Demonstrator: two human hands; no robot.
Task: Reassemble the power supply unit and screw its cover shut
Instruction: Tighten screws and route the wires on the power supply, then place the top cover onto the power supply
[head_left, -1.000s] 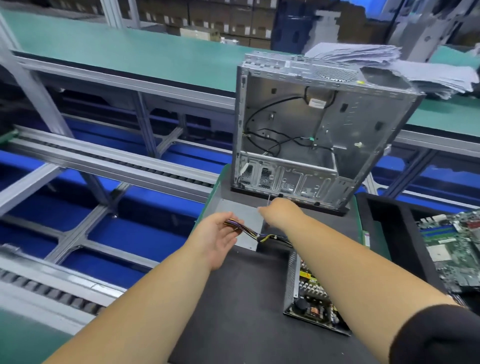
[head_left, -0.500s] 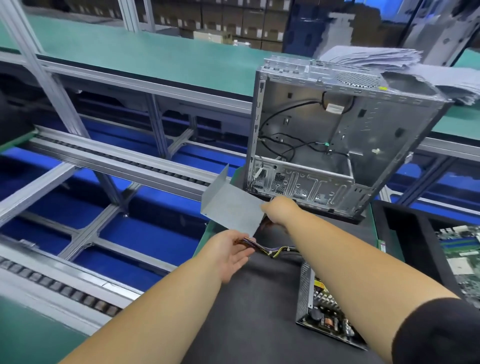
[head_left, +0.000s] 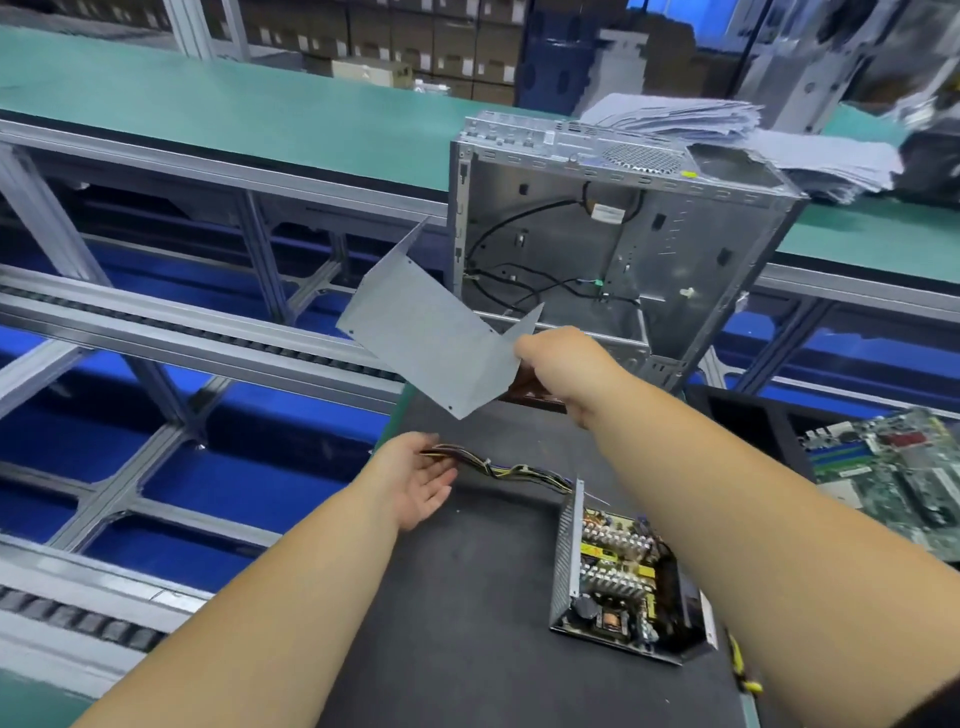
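The open power supply unit (head_left: 621, 582) lies on the black mat (head_left: 457, 597), its circuit board and coils exposed. Its coloured cable bundle (head_left: 498, 467) runs left across the mat. My right hand (head_left: 563, 364) grips the grey bent metal cover (head_left: 426, 338) at its near right corner and holds it tilted in the air above the mat. My left hand (head_left: 415, 480) hovers palm up, fingers relaxed, at the end of the cable bundle, touching it or just beside it.
An empty metal computer case (head_left: 623, 249) stands upright at the mat's far edge. A motherboard (head_left: 904, 473) lies in a black tray on the right. Papers (head_left: 737, 135) are stacked on the green bench behind. To the left is an open conveyor frame (head_left: 171, 332).
My right hand lifted the cover off the mat and raised it, tilting it. My left hand let go of the cable bundle and opened.
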